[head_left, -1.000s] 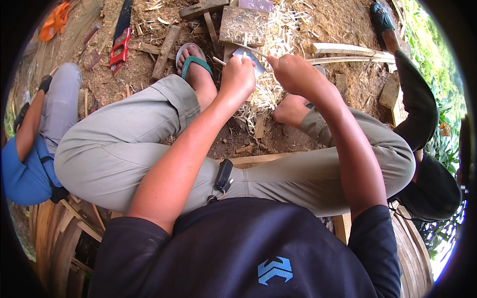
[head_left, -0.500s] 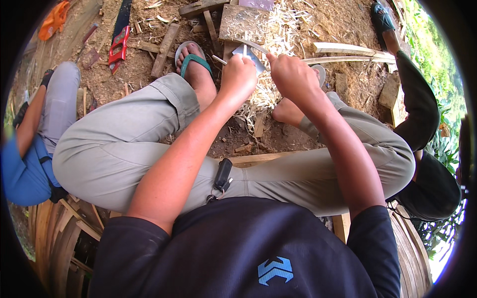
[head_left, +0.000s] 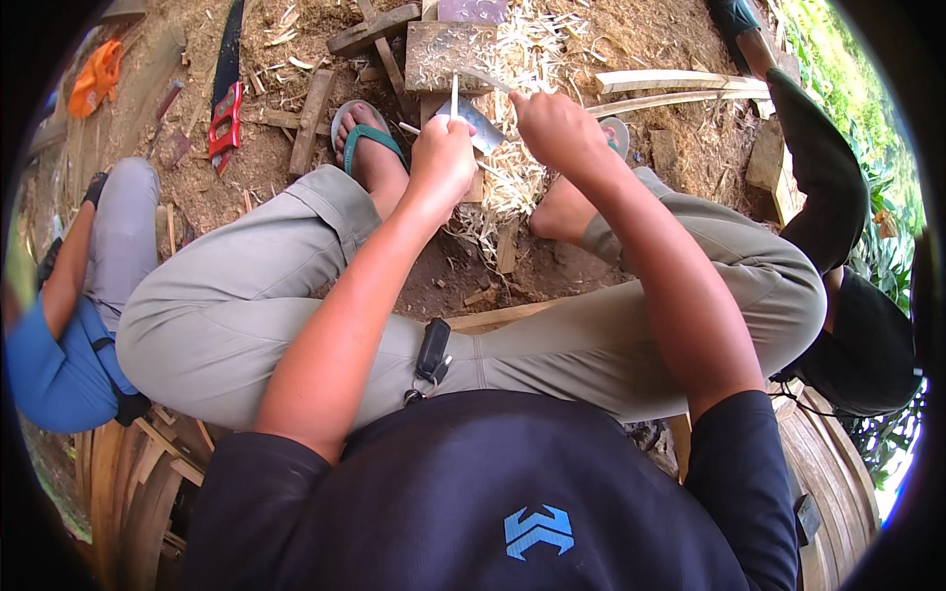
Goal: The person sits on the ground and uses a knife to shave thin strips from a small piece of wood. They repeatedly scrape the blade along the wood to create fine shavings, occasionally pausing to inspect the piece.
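My left hand (head_left: 443,158) is closed on a thin pale wooden stick (head_left: 454,97), which points away from me. Another pale stick end (head_left: 409,128) shows at the left of that fist. My right hand (head_left: 562,128) is a fist around a knife, its handle hidden; the thin curved blade (head_left: 488,79) reaches left toward the stick's tip. Just beyond my hands is a wooden block (head_left: 448,49) dusted with shavings. A shiny bluish metal sheet (head_left: 471,126) lies between my hands, partly covered by the left one.
Pale shavings (head_left: 522,177) cover the ground between my sandalled feet. A red-handled saw (head_left: 226,123) and an orange cloth-like thing (head_left: 96,79) lie far left. Long wood strips (head_left: 680,81) lie at right. People sit on both sides, one in a blue shirt (head_left: 64,369).
The view has shifted slightly. My left hand has drawn back a little toward me, apart from the right, and more of the stick shows beyond the fist.
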`<move>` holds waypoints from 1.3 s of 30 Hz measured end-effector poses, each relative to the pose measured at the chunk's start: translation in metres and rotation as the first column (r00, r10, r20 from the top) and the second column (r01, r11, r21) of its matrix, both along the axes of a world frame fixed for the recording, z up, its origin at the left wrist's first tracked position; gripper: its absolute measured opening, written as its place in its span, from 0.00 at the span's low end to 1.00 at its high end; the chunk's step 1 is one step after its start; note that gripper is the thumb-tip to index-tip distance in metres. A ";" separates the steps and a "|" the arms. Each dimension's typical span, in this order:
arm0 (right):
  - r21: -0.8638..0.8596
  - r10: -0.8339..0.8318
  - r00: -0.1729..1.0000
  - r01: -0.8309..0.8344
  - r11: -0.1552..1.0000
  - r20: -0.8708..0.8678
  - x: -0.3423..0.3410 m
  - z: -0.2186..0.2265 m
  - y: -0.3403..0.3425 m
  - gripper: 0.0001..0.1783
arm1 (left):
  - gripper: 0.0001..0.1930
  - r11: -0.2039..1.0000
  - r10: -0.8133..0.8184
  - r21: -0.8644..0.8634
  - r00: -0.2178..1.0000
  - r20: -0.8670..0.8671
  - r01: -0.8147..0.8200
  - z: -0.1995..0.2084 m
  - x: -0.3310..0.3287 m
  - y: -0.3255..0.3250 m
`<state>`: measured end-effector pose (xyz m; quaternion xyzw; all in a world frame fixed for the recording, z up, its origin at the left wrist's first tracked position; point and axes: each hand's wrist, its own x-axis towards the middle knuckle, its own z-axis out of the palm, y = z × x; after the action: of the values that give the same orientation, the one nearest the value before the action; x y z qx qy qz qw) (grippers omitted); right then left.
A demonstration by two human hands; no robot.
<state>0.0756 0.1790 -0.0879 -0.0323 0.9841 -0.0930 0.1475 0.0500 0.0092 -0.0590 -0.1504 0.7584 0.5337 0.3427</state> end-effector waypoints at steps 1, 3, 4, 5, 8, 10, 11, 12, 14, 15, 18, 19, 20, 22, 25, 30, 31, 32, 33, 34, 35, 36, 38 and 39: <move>-0.013 0.034 0.999 -0.034 0.999 0.018 -0.002 0.002 -0.002 0.20 | 0.16 1.000 -0.005 -0.009 1.000 -0.003 0.005 0.001 -0.001 -0.001; -0.071 0.127 0.991 -0.125 0.990 0.030 -0.002 0.010 0.000 0.17 | 0.16 1.000 -0.016 -0.027 1.000 -0.008 0.016 0.000 -0.001 0.001; -0.097 0.144 0.989 -0.142 0.985 0.017 0.000 0.016 -0.002 0.17 | 0.17 1.000 -0.005 -0.021 1.000 -0.012 0.005 0.000 0.000 0.002; -0.122 0.160 0.987 -0.159 0.980 0.003 0.001 0.022 -0.004 0.17 | 0.16 1.000 -0.011 -0.013 1.000 -0.009 0.011 -0.001 0.000 0.002; -0.093 0.154 0.988 -0.151 0.984 0.026 0.006 0.047 -0.011 0.16 | 0.18 0.999 -0.028 -0.043 0.998 -0.059 0.025 -0.009 -0.001 0.000; -0.048 0.165 0.985 -0.163 0.985 0.044 0.012 0.058 -0.015 0.16 | 0.18 0.996 -0.044 -0.076 0.996 -0.083 0.038 -0.015 -0.001 -0.002; -0.023 0.173 0.984 -0.172 0.985 0.039 0.015 0.060 -0.016 0.16 | 0.18 0.995 -0.054 -0.092 0.994 -0.094 0.046 -0.017 -0.001 -0.003; 0.003 0.181 0.983 -0.181 0.983 0.035 0.018 0.063 -0.018 0.16 | 0.18 0.992 -0.069 -0.112 0.991 -0.118 0.056 -0.021 -0.001 -0.003; 0.092 0.168 0.983 -0.174 0.980 0.072 0.020 0.073 -0.023 0.19 | 0.18 0.986 -0.099 -0.152 0.981 -0.168 0.073 -0.025 -0.002 -0.004; 0.136 0.161 0.983 -0.172 0.976 0.089 0.020 0.076 -0.027 0.21 | 0.18 0.986 -0.091 -0.154 0.982 -0.166 0.066 -0.027 -0.001 -0.005; 0.120 0.067 0.995 -0.074 0.990 0.069 0.022 0.081 -0.035 0.23 | 0.17 0.989 -0.067 -0.135 0.991 -0.117 0.050 -0.021 -0.002 -0.003; 0.126 0.006 0.998 -0.015 0.992 0.070 0.020 0.080 -0.040 0.23 | 0.17 0.992 -0.054 -0.114 0.996 -0.071 0.046 -0.007 -0.003 -0.002; 0.132 -0.054 0.996 0.044 0.990 0.071 0.018 0.076 -0.044 0.23 | 0.17 0.995 -0.042 -0.094 0.999 -0.024 0.039 0.000 -0.003 0.000; 0.119 -0.118 0.992 0.112 0.987 0.041 0.015 0.063 -0.043 0.24 | 0.17 0.997 -0.033 -0.067 0.998 -0.047 0.030 -0.010 -0.001 -0.003; 0.070 -0.106 0.994 0.105 0.992 0.002 0.009 0.043 -0.024 0.25 | 0.17 0.999 -0.014 -0.033 1.000 -0.006 0.014 -0.007 -0.001 -0.001; 0.010 0.026 0.995 -0.027 1.000 0.097 0.007 0.057 -0.020 0.24 | 0.15 0.999 -0.022 -0.037 0.999 -0.038 0.020 -0.013 -0.002 -0.001; 0.020 0.046 0.992 -0.049 0.999 0.115 0.009 0.063 -0.023 0.23 | 0.14 1.000 -0.024 -0.020 0.999 -0.029 0.024 -0.015 -0.002 -0.002; 0.040 0.080 0.992 -0.084 0.996 0.101 0.012 0.070 -0.025 0.23 | 0.12 1.000 -0.026 -0.003 0.999 -0.019 0.026 -0.018 -0.002 -0.003; 0.060 0.114 0.990 -0.120 0.991 0.088 0.016 0.077 -0.026 0.22 | 0.13 0.999 -0.035 -0.015 0.999 -0.036 0.034 -0.021 -0.003 -0.006; 0.086 0.143 0.987 -0.149 0.985 0.077 0.019 0.081 -0.026 0.22 | 0.13 0.999 -0.048 -0.021 0.998 -0.051 0.047 -0.021 -0.003 -0.005; 0.109 0.116 0.990 -0.125 0.986 0.077 0.020 0.081 -0.027 0.22 | 0.13 0.998 -0.061 -0.028 0.996 -0.067 0.060 -0.022 -0.003 -0.005; 0.132 0.091 0.993 -0.100 0.986 0.077 0.021 0.079 -0.029 0.21 | 0.13 0.997 -0.064 -0.037 0.996 -0.066 0.062 -0.022 -0.003 -0.005; 0.169 0.061 0.995 -0.073 0.983 0.076 0.023 0.078 -0.034 0.21 | 0.13 0.996 -0.070 -0.058 0.996 -0.063 0.067 -0.014 -0.002 -0.004; 0.185 0.057 0.996 -0.070 0.980 0.074 0.024 0.079 -0.037 0.21 | 0.13 0.997 -0.060 -0.053 0.997 -0.047 0.057 -0.012 -0.002 -0.004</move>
<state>0.0996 0.1419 -0.0088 -0.0466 0.9814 0.0039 0.1864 0.0478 0.0052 -0.0713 -0.1237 0.7840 0.5073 0.3356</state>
